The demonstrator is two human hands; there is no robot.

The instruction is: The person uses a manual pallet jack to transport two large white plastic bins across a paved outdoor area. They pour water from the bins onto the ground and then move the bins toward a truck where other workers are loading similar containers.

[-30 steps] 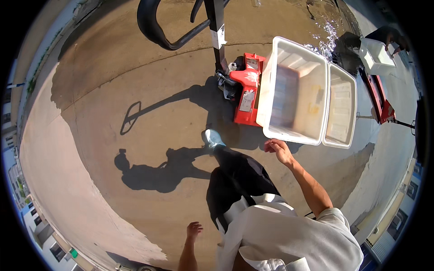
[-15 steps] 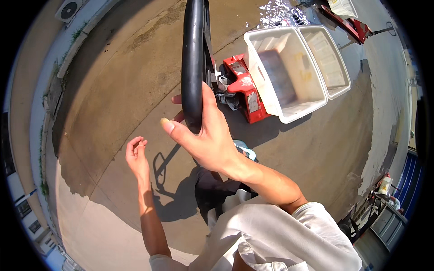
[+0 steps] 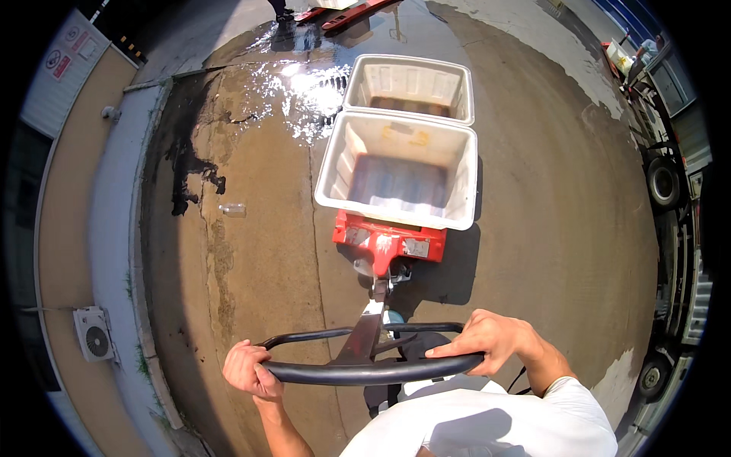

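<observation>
A pallet jack's black loop handle lies crosswise in front of my body. My left hand is closed round its left end. At its right end my right hand grips the bar, thumb stretched along the top. The handle's shaft runs forward to the red pallet jack, whose paint is scuffed. Two white plastic bins stand on it, one behind the other. The near bin and the far bin are open on top, with a shallow, dark brownish layer at the bottom of each.
On the wet concrete to the left lies a clear bottle. An air conditioner unit stands by the left building. Farther ahead are another red pallet jack and a person's legs. A vehicle's wheel shows at the right.
My left hand, free in the air before, now holds the handle. The handle has swung from upright in view to crosswise, and the bins now appear straight ahead. My view has turned right.
</observation>
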